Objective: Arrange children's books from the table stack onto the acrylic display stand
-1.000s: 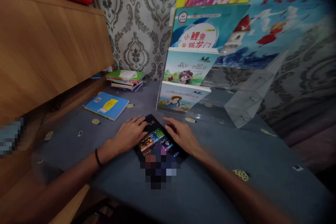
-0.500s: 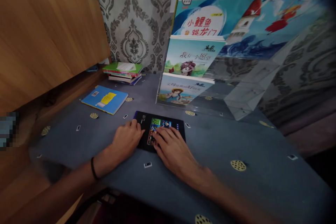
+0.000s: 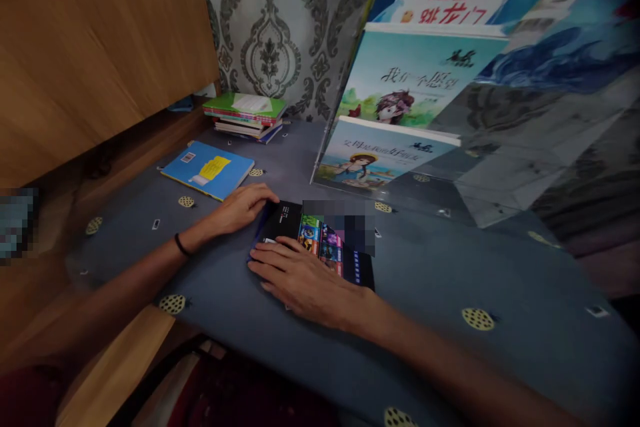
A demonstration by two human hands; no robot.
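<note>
Black book (image 3: 320,237): flat on the grey-blue cloth (image 3: 425,353), between the two hands, with a grid of small coloured pictures on its cover (part of its far side is blurred into blocks).
Left hand (image 3: 243,209): at the book's far left corner, fingers close together and bent, the tips touching the cover's edge; whether the thumb pinches the corner I cannot tell.
Right hand (image 3: 310,283): laid palm down over the book's near edge, fingers pointing left and slightly spread, closed around nothing.
Wristband (image 3: 183,245): thin and black, on the left wrist.
Blue book (image 3: 187,165): lying just beyond the left hand (a yellow patch and a barcode show on it).
Stack (image 3: 245,119): several books, a green one near the top, by the wallpaper (image 3: 270,57).
Rack (image 3: 495,197): clear, standing beyond the black book, with picture books upright in tiers (the top ones run out of view).
Cabinet (image 3: 100,47): wooden, at the left, above the table's far corner.
</note>
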